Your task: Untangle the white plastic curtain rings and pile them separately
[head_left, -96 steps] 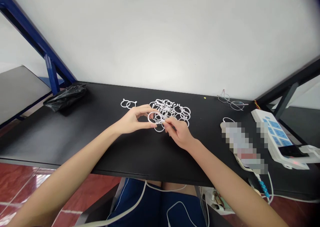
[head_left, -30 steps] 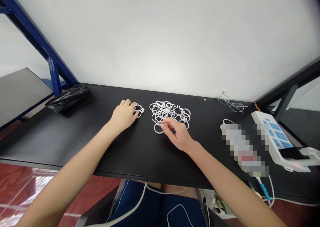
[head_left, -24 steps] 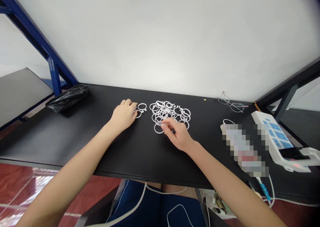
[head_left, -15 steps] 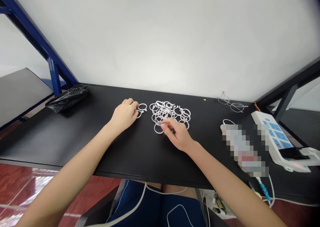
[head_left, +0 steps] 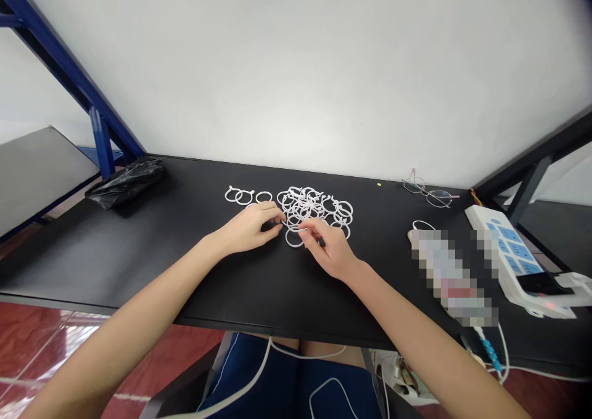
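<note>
Reaching into the near edge of the tangled white plastic rings (head_left: 314, 208), the curled right hand (head_left: 328, 246) and the left hand (head_left: 247, 231), now moved across from the smaller ring group (head_left: 243, 196) at left, hide whether either grips one.

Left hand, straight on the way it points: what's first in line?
The pile of white plastic rings, at its near-left edge. The fingertips of the left hand look about at the closest ring already, though depth is hard to judge from this view.
</note>
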`<state>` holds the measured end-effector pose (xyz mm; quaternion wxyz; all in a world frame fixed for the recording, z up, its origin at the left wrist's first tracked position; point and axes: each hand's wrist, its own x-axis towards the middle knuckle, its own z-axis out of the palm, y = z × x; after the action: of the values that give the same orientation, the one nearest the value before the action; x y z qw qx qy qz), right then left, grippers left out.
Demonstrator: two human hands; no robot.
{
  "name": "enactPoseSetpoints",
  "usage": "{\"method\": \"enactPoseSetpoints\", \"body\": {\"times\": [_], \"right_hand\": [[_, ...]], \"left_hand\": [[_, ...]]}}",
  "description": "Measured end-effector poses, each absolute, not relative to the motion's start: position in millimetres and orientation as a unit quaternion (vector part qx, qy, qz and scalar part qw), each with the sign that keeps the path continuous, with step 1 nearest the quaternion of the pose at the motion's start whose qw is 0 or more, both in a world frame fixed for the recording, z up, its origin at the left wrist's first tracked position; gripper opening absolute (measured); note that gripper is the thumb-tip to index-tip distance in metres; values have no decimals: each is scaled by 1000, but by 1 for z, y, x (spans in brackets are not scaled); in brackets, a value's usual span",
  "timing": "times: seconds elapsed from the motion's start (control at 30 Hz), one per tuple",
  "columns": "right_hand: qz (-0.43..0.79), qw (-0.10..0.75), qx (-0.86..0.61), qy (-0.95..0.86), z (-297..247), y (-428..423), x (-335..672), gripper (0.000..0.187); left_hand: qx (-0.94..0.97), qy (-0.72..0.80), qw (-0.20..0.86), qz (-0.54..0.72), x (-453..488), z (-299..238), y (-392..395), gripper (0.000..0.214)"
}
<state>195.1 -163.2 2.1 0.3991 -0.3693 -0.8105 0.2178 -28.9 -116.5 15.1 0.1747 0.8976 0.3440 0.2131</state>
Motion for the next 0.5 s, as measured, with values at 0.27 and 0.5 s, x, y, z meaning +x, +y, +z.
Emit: {"method": "enactPoseSetpoints", "body": {"times": [0.27, 0.5], "right_hand": [[214, 401, -376, -808, 1, -162, 195, 19], [218, 400, -374, -808, 1, -162, 194, 18]], "left_hand": [[898, 309, 240, 202, -24, 13, -121, 23], [908, 301, 243, 164, -21, 11, -122, 29]]}}
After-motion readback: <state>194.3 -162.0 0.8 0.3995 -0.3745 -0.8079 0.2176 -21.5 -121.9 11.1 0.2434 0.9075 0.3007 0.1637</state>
